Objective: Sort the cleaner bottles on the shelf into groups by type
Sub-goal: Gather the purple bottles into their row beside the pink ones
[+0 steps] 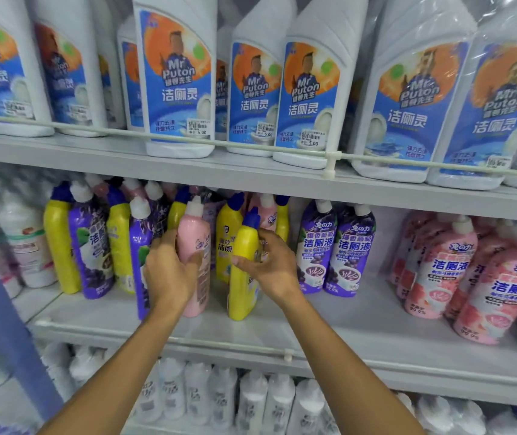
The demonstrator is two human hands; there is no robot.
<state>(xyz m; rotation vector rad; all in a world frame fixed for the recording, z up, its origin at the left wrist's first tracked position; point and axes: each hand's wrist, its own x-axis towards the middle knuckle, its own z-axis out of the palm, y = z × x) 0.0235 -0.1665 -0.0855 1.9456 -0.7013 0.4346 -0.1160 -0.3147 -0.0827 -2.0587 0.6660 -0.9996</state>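
On the middle shelf (361,318) my left hand (169,271) grips a pink bottle with a white cap (196,233) standing upright. Beside it my right hand (269,265) grips a yellow bottle with a blue cap (244,277), also upright near the front rail. Behind and to the left stand mixed yellow bottles (59,246) and purple bottles (90,246). Two purple bottles (335,246) stand together to the right. A group of pink bottles (471,268) fills the shelf's right end.
Large white Mr Puton bottles (178,76) line the upper shelf behind a thin rail (329,155). White bottles (24,243) stand at the middle shelf's far left, and more white bottles (251,400) fill the lower shelf. A blue upright post (9,324) borders the left.
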